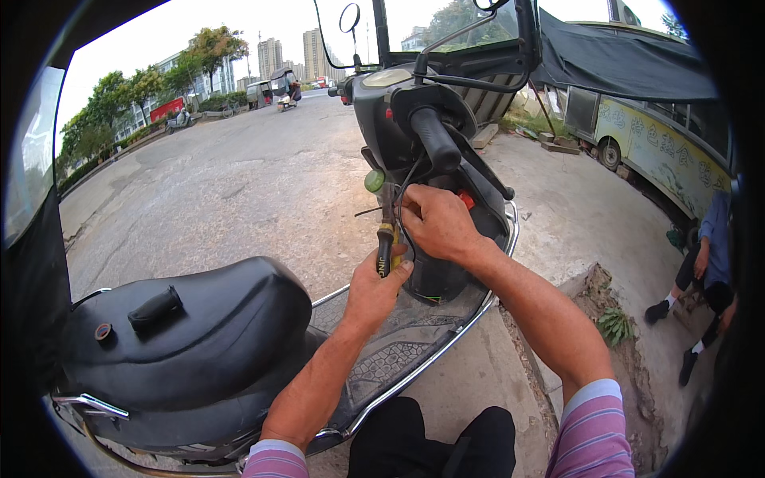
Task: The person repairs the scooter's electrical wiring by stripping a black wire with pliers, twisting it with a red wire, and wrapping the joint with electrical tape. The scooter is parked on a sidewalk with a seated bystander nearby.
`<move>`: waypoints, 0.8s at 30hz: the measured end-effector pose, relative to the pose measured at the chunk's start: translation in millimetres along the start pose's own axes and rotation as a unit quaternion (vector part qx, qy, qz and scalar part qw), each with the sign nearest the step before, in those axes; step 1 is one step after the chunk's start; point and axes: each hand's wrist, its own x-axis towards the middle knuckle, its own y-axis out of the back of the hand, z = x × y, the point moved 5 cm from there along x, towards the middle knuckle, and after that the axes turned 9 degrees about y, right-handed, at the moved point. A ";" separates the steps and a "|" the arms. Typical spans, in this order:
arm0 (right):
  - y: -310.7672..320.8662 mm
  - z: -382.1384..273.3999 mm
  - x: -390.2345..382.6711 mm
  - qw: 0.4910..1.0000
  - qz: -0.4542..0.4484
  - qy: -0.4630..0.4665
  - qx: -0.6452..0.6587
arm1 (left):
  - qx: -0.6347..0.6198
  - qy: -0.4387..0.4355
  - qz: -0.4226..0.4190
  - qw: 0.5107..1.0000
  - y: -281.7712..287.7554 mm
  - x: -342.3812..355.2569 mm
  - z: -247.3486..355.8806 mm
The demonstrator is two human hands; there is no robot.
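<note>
My left hand [372, 293] is closed around the black-and-yellow handles of a pair of pliers [386, 240], jaws pointing up. Beside the jaws, the fingers of my right hand [440, 219] are pinched on a thin black cable [407, 233], which hangs down past the pliers. My fingers partly hide where the cable meets the jaws. Both hands are in front of the scooter's [390, 103] steering column, below its black handlebar grip [436, 139]. A round green object [374, 181] shows just above the pliers, and a red part [467, 199] behind my right hand.
On the black seat [215, 334] lie a loose black handlebar grip [155, 309] and a small tape roll [103, 331]. A chrome rail [414, 381] edges the footboard. At the right, a person [713, 255] sits near a yellowish food trailer [649, 143]. Vehicles stand along the road beyond.
</note>
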 end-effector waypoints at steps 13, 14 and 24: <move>3.6 3.6 0.8 0.998 -0.013 0.056 -0.027 | 0.072 -0.047 0.002 0.996 -2.6 3.8 2.7; 3.6 3.0 0.4 0.998 -0.012 0.057 -0.031 | 0.079 -0.053 0.002 0.995 -2.3 4.1 2.9; -1.0 5.5 -0.8 0.998 -0.003 0.062 -0.014 | 0.008 0.005 -0.011 1.000 -2.2 5.9 -1.5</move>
